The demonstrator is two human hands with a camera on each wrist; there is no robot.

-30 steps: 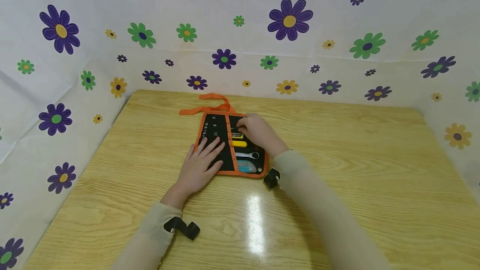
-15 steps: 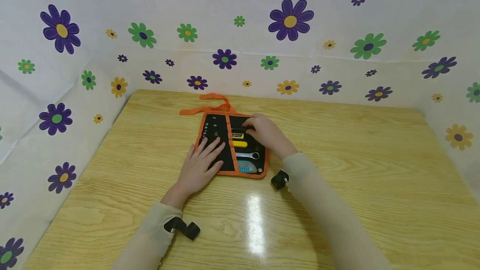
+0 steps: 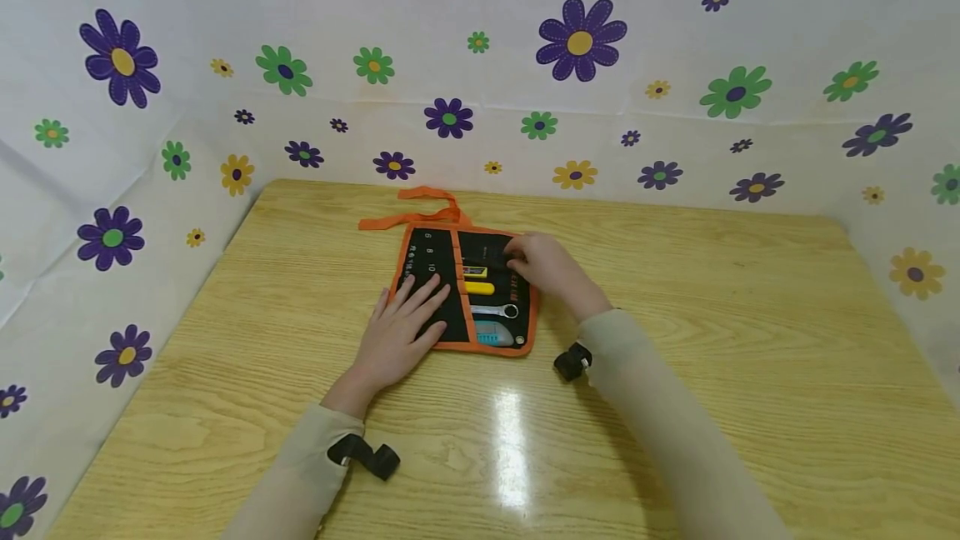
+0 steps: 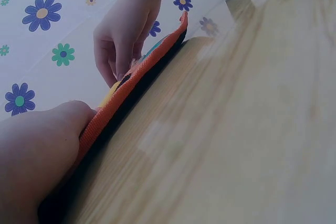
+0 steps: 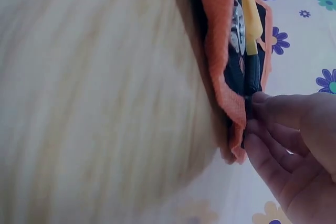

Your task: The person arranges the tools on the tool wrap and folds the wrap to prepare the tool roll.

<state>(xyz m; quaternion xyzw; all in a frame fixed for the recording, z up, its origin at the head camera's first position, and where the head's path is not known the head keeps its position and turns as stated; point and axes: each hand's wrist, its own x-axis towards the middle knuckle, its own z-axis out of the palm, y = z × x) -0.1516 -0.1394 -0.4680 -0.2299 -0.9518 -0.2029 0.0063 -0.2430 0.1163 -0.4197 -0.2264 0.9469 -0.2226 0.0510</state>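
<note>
A black tool roll (image 3: 441, 323) with orange edging lies unrolled on the table. My left hand (image 3: 397, 336) rests on its left part with the fingers spread. Pocketed in its right part are a yellow-handled tool (image 3: 480, 288), a ring-ended wrench (image 3: 497, 311) and a teal utility knife (image 3: 493, 333). My right hand (image 3: 551, 267) is at the upper right of the roll. In the right wrist view its thumb and fingers pinch the end of a slim black tool (image 5: 253, 74), whose exact kind I cannot tell. The left wrist view shows my left thumb (image 4: 68, 121) along the roll's edge.
Orange tie straps (image 3: 416, 219) trail from the roll's far edge. The wooden table (image 3: 712, 340) spreads out on both sides, with a flower-printed white sheet (image 3: 510, 123) behind it. Each wrist carries a black strap mount (image 3: 573, 362).
My right hand has drawn to the right across the roll, from near the pocket seam toward the right edge, with the slim black tool. My left hand has stayed in place.
</note>
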